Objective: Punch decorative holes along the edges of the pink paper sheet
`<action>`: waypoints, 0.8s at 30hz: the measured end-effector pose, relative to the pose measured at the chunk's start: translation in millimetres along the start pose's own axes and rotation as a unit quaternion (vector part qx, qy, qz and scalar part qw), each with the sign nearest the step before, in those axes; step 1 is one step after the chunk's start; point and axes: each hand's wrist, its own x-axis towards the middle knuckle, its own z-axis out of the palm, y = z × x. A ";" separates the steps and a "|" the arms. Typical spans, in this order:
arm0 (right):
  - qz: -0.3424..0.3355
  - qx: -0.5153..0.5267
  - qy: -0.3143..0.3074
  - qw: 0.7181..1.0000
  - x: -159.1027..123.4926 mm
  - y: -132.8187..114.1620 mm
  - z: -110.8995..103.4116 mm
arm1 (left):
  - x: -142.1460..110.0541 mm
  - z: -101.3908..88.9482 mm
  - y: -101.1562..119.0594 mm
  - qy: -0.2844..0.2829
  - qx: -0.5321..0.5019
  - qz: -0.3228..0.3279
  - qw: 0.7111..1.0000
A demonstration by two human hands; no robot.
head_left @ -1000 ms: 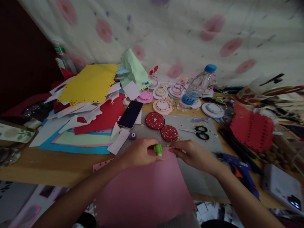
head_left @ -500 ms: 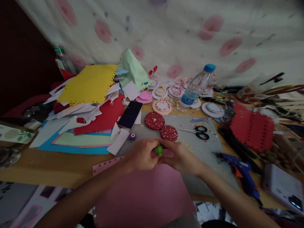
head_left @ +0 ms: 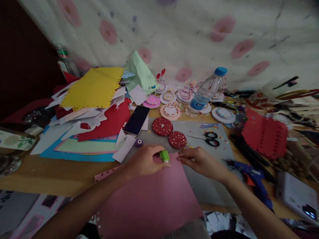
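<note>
A: Object in hand?

B: Small green punch (head_left: 164, 155), ridged-looking body, whitish part at its near end. Sits over the far edge of a pink sheet (head_left: 152, 199), near middle of the scene.

A: Sheet?

B: Plain, matte, large. Row of punched holes along a strip at its far left; pale dots down the near left edge. Reaches past the near edge of the tabletop (head_left: 50, 179).

A: Hands?

B: Left hand (head_left: 144, 161): narrow grip, punch between thumb and fingers. Right hand (head_left: 200, 161): fingertips closed in a pinch on the sheet's far right corner, just beside the punch.

A: Any writing?

B: Water bottle (head_left: 206, 91), blue cap, blue label, white mark on it too small to read. Glue gun (head_left: 256, 181) at right, blue, pale patch, lettering unclear. White device (head_left: 296, 196), near right, lit display; digits blurred. Far-left bottle (head_left: 67, 61) has a green band, no legible text.

A: Close to the hands?

B: Two red round pieces with white specks, the larger (head_left: 162, 126) left of the smaller (head_left: 177, 139). Black-handled scissors (head_left: 211, 138) right of those, on a grey mat (head_left: 211, 189). Purple punch (head_left: 139, 142) beyond the left hand, phone (head_left: 137, 119) farther off.
</note>
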 end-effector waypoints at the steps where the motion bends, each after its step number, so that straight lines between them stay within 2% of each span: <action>1: -0.003 -0.011 0.000 1.000 0.3 -0.7 1.4 | 0.8 0.9 0.6 -0.001 0.000 -0.001 1.000; 7: -0.019 -0.008 -0.006 1.000 4.0 -7.6 9.9 | 4.8 6.2 6.7 -0.006 0.043 -0.023 0.999; 13: -0.025 0.109 0.014 0.994 -0.2 -6.5 8.7 | 3.4 10.1 6.5 0.005 0.050 0.010 0.999; 18: -0.031 0.084 -0.018 0.996 -3.2 -4.7 12.2 | 5.0 13.5 6.9 0.017 0.019 0.019 0.999; 24: -0.029 0.109 0.062 0.992 6.1 -3.4 31.8 | 3.2 14.1 4.0 0.034 0.022 0.037 0.998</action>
